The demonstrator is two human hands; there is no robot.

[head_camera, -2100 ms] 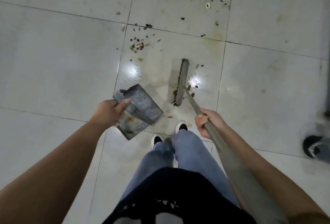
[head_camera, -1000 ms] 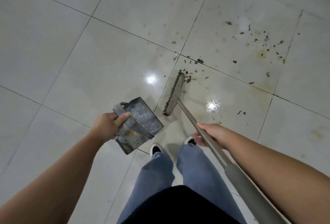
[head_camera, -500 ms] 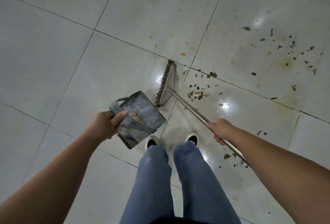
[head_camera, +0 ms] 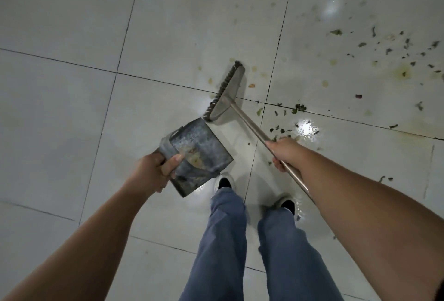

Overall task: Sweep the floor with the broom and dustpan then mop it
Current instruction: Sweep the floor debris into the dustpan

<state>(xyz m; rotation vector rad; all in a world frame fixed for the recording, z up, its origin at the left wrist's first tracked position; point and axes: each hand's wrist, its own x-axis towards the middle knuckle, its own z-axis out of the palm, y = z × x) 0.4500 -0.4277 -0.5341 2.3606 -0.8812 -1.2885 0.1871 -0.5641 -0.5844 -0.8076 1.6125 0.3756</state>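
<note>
While the left hand (head_camera: 153, 173) clamps the dustpan (head_camera: 197, 157), the right hand (head_camera: 286, 154) grips the broom (head_camera: 224, 93), its handle hidden behind the forearm, debris (head_camera: 298, 108) blurred on the floor (head_camera: 72, 113).

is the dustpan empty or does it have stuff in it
Not empty: the dustpan, held off the floor in the left hand, shows a yellowish-brown patch inside. Whether that is loose debris or stuck-on grime, cannot tell.

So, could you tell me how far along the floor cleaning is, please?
Done: little, though the dustpan in the left hand holds some dirt. In hand: the right hand works the broom. Left: scattered debris on the right; no mop visible.
</note>
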